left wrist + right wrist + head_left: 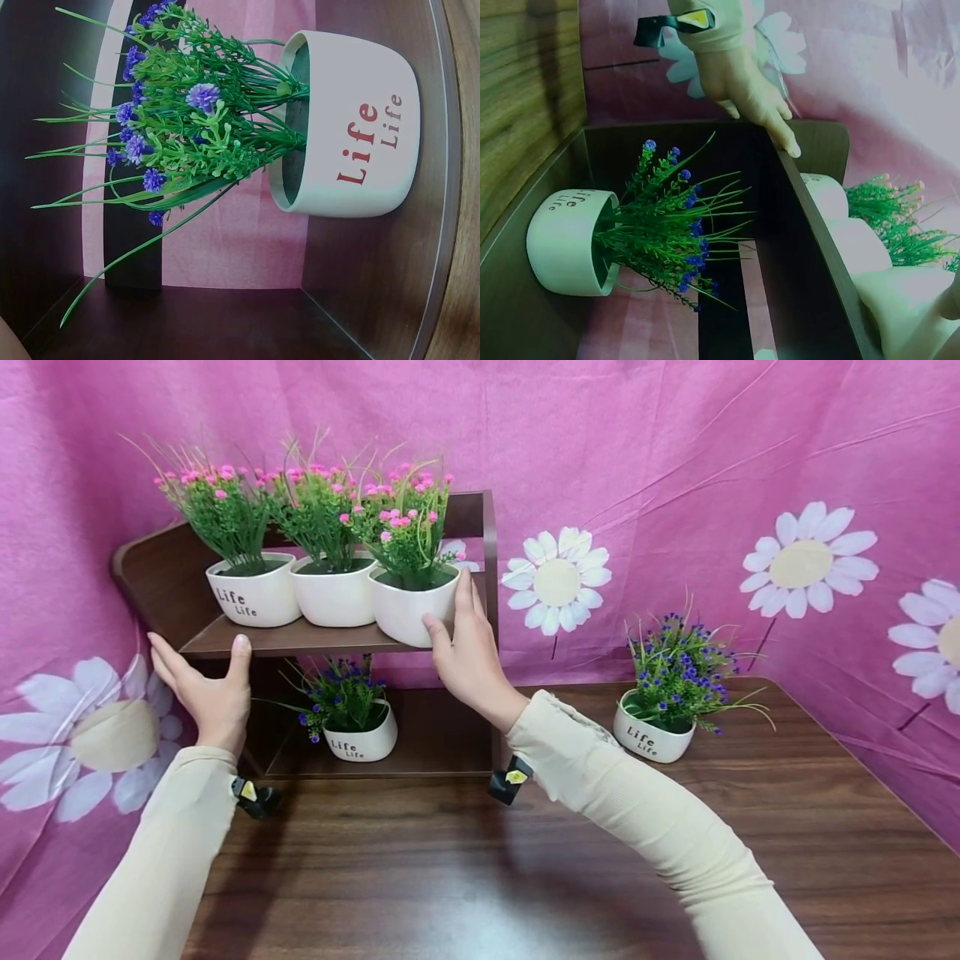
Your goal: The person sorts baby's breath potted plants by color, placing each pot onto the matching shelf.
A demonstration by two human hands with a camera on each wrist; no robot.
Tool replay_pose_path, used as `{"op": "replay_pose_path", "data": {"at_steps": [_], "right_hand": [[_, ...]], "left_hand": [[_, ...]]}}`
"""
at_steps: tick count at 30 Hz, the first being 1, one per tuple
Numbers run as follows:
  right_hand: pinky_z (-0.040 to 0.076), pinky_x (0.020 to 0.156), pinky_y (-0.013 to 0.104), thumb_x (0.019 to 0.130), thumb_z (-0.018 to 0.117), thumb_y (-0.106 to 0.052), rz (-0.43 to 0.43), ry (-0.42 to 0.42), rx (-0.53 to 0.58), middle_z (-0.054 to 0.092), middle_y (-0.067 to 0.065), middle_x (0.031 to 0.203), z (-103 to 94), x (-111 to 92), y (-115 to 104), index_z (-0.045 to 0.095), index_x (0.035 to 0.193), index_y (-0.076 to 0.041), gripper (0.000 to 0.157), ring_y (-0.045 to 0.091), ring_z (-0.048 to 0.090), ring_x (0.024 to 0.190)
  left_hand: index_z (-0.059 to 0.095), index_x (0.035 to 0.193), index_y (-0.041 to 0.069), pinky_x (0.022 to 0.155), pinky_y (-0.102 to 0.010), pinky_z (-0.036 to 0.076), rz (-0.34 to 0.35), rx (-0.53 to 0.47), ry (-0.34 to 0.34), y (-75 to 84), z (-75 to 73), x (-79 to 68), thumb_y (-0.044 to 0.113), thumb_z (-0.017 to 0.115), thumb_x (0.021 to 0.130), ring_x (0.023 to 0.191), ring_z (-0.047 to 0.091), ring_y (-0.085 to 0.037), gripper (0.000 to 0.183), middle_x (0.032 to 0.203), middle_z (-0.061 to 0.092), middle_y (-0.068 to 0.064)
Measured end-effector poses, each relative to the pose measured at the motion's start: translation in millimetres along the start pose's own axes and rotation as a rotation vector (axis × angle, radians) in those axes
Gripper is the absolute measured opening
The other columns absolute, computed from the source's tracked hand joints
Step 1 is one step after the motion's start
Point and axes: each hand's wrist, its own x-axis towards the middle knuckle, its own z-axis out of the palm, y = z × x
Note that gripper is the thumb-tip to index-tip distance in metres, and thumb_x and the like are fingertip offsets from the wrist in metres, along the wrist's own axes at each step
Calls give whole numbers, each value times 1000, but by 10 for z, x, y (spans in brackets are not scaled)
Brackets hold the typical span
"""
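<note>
On the brown shelf unit's upper board (322, 640), three white flowerpots stand side by side with pink flowers: a left pot (255, 593), a middle pot (337, 593) and a right pot (412, 610). My right hand (476, 652) holds the right pot, thumb on its front and fingers along its right side. This pot sits further forward, close to the board's front edge. At the unit's left end, my left hand (206, 693) has its fingers spread, its thumb at the board's front edge. In the right wrist view that left hand (742, 86) touches the shelf corner.
A white pot with purple flowers (362, 735) stands on the lower shelf under the board. Another purple-flowered pot (654, 731) is on the wooden table (420, 860), right of the unit. A pink cloth (645, 435) with daisies hangs behind.
</note>
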Motion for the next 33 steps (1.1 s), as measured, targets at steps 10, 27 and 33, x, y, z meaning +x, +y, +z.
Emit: {"op": "replay_pose_path", "data": {"at_steps": [10, 27, 33], "right_hand": [[12, 117, 28, 98, 47, -8, 62, 40, -69, 5, 18, 159, 65, 84, -15, 4, 152, 2, 70, 21, 7, 146], [3, 117, 31, 93, 46, 0, 134, 35, -301, 3, 21, 158, 152, 371, -14, 3, 151, 6, 72, 28, 1, 146], [4, 117, 29, 91, 46, 1, 160, 42, -281, 6, 25, 157, 154, 449, 13, 2, 150, 9, 73, 29, 6, 146]], "left_hand": [[3, 155, 20, 107, -7, 4, 7, 1, 4, -10, 1, -4, 39, 69, 83, 141, 5, 1, 100, 159, 4, -1], [3, 155, 21, 106, -7, 4, -1, 6, 2, -18, -1, 9, 40, 69, 83, 141, 5, 2, 100, 159, 4, 1], [3, 155, 21, 107, -7, 4, 1, 7, 2, -4, 7, -3, 39, 69, 83, 141, 4, 2, 99, 159, 4, 0]]}}
